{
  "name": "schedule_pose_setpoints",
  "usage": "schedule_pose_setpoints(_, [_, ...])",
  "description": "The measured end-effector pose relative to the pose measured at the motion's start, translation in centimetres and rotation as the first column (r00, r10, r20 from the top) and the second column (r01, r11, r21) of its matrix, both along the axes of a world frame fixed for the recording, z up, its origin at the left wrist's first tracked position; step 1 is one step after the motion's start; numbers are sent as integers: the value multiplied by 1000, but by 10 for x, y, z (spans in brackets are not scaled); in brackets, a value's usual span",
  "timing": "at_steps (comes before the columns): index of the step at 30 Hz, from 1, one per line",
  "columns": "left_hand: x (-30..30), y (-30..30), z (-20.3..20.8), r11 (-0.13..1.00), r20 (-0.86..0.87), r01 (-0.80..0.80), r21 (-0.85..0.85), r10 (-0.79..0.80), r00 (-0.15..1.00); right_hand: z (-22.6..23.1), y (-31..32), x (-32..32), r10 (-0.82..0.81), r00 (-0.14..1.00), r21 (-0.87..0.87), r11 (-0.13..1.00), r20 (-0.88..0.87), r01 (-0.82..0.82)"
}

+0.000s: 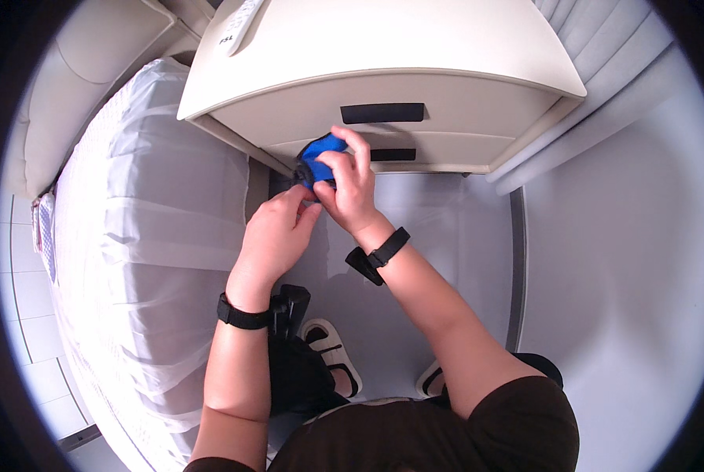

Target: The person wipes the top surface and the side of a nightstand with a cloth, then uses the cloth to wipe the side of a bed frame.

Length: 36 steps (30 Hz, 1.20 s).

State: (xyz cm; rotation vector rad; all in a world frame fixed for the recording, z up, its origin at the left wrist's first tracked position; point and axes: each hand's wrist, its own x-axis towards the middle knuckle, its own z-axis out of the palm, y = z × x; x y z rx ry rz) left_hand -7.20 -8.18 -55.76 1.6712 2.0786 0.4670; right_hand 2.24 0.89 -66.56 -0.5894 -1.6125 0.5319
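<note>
My right hand (350, 182) grips a small blue object with a black end (316, 157), held in front of the lower drawer of a cream nightstand (383, 71). My left hand (277, 232) is just below and to the left, its fingertips touching the black end of that blue object. Both wrists carry black straps. What exactly the blue object is cannot be told, since my fingers cover much of it.
A bed with a white sheer cover (139, 236) fills the left side. The nightstand has two drawers with dark handle slots (383, 112). Grey curtains (595, 47) hang at the top right. My sandalled feet (332, 354) stand on the pale floor.
</note>
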Motion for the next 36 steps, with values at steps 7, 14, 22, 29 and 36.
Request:
schedule_pose_setpoints(7, [-1, -4, 3, 1000, 6, -9, 3, 9, 1000, 39, 21, 23, -219, 924, 104, 959, -312, 263])
schedule_pose_setpoints(14, [1, -8, 6, 1000, 5, -20, 11, 20, 1000, 47, 46, 55, -634, 750, 132, 740, -190, 659])
schedule_pose_setpoints(22, [-1, -8, 6, 999, 15, -2, 38, 1, 1000, 18, 27, 18, -260, 966, 164, 952, -17, 259])
schedule_pose_setpoints(29, [-3, -8, 4, 998, 12, -26, 48, 26, 1000, 13, 41, 12, -368, 920, 302, 900, 139, 314])
schedule_pose_setpoints(36, [2, -2, -1, 999, 59, -1, 54, -2, 998, 35, 69, 67, -676, 737, 250, 711, -17, 658])
